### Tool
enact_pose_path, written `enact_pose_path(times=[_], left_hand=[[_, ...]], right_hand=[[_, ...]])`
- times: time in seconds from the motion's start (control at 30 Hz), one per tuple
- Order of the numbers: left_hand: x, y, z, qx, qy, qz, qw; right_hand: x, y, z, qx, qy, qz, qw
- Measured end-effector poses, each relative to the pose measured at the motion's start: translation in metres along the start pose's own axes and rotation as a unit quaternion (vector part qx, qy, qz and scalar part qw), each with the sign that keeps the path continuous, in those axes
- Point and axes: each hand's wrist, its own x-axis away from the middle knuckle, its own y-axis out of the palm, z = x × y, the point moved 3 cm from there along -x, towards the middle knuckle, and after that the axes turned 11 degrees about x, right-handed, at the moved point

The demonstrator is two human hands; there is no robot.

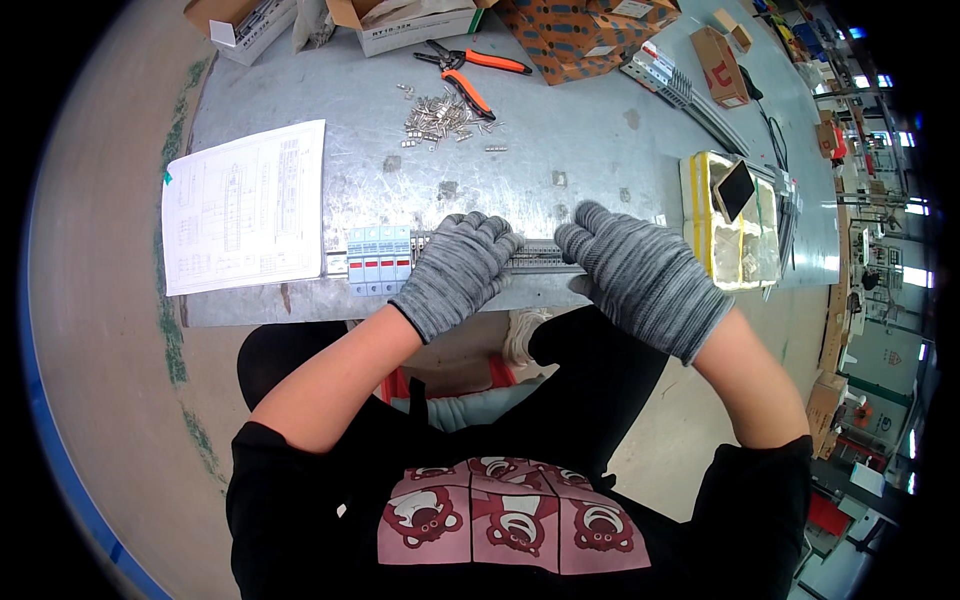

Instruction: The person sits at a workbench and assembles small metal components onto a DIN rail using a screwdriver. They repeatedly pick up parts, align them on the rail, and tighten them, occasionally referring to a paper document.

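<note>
While both gloved hands rest over the long metal rail (541, 257), the work looks partly done rather than finished. The rail lies crosswise near the front edge of the table (560, 120), in front of the seated person. Toward its left end stand four light blue blocks (380, 262) with red marks, side by side in a tight row, so that part appears to be in place; a short piece of rail sticks out beyond them. The left hand (452, 272) lies just right of the blocks, fingers bent over the rail, and the right hand (645, 278) sits farther along, its fingertips at the rail too. Whether either one is pinching a small part or only steadying the rail, I cannot tell, since the gloves hide the contact. Between them shows a grey stretch with narrow parts, too small to make out singly. No wires can be seen on it, so any wiring is probably yet to be done. Beyond the hands, a heap of small metal bits (437, 118) lies loose beside the orange-handled pliers (468, 93), none of it in hand, and a printed drawing (245, 215) lies flat at the left.
</note>
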Motion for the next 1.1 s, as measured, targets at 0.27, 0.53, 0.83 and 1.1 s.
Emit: enact_pose_path(times=[0.27,0.53,0.83,1.1], left_hand=[[0.004,0.001,-0.002,-0.014,0.004,0.019,1.0],[0.001,0.0,-0.001,0.0,0.004,0.001,1.0],[0.0,0.0,0.0,-0.001,0.008,0.008,1.0],[0.0,0.001,0.0,0.003,0.008,0.012,1.0]], right_hand=[[-0.008,-0.006,-0.002,-0.005,0.008,-0.041,0.999],[-0.009,-0.004,-0.001,0.0,0.025,-0.057,0.998],[-0.002,-0.002,0.0,-0.004,0.025,0.01,1.0],[-0.01,0.0,0.0,0.009,0.031,-0.03,0.999]])
